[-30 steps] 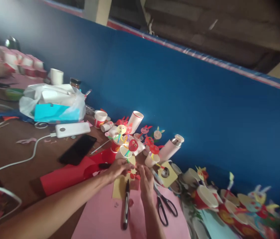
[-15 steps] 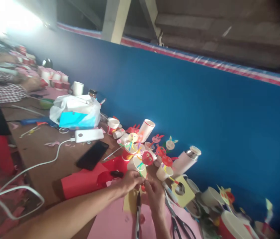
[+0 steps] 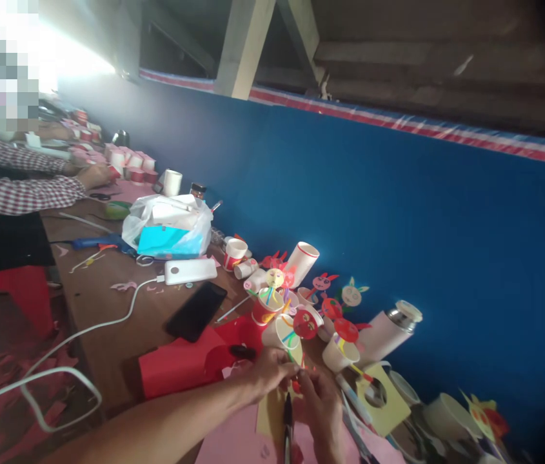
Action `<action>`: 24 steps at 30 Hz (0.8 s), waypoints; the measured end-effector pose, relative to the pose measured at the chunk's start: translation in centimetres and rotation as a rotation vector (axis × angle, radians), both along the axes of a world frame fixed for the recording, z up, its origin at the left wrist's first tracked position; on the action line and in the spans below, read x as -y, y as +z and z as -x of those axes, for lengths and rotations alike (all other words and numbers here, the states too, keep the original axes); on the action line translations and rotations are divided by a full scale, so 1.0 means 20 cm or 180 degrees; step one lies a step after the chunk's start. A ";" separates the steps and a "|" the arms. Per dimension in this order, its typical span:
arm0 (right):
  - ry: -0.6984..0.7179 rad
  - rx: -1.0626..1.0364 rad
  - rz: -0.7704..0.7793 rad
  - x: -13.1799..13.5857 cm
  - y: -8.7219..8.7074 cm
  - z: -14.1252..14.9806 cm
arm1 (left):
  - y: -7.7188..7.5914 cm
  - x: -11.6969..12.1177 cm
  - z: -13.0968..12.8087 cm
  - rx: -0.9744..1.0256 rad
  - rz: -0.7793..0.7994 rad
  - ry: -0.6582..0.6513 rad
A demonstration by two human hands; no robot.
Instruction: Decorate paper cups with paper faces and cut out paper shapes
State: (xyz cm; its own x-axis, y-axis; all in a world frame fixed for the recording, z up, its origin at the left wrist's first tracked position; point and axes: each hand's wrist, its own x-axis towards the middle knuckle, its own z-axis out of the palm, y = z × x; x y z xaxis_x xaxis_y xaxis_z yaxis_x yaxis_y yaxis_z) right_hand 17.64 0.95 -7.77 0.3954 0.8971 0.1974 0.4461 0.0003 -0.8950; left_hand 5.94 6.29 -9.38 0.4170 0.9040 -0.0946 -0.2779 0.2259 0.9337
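**Small red paper piece pinched between both hands**

The left hand and right hand press their fingers together on it, the grip partly hidden. It sits above a yellow card, just below a white paper cup holding coloured straws. A black marker lies beneath on pink paper, with red paper beside it on the wooden desk.

Head-worn camera looks forward and down, tilted, close above the left hand and right hand, along a table toward a blue wall.
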 end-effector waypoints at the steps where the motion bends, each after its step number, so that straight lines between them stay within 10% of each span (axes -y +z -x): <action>1: -0.0050 -0.0035 -0.0026 0.00 -0.01 0.00 | 0.00 0.00 0.00 -0.0008 0.0018 0.0029; 11: 0.0008 -0.0271 0.0003 0.01 0.05 -0.02 | 0.02 -0.02 0.02 0.0070 0.0200 0.0040; 24: 0.0077 0.0978 0.0593 0.26 0.18 -0.07 | 0.10 -0.05 0.10 0.0451 0.0115 -0.0324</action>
State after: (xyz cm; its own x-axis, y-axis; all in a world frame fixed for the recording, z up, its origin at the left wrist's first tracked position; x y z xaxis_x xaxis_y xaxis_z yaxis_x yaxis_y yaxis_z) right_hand 18.94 -4.22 -4.14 0.3212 0.9372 0.1358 0.6962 -0.1365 -0.7048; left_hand 3.88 7.38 -7.33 0.5176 0.8535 -0.0600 -0.3802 0.2923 0.8775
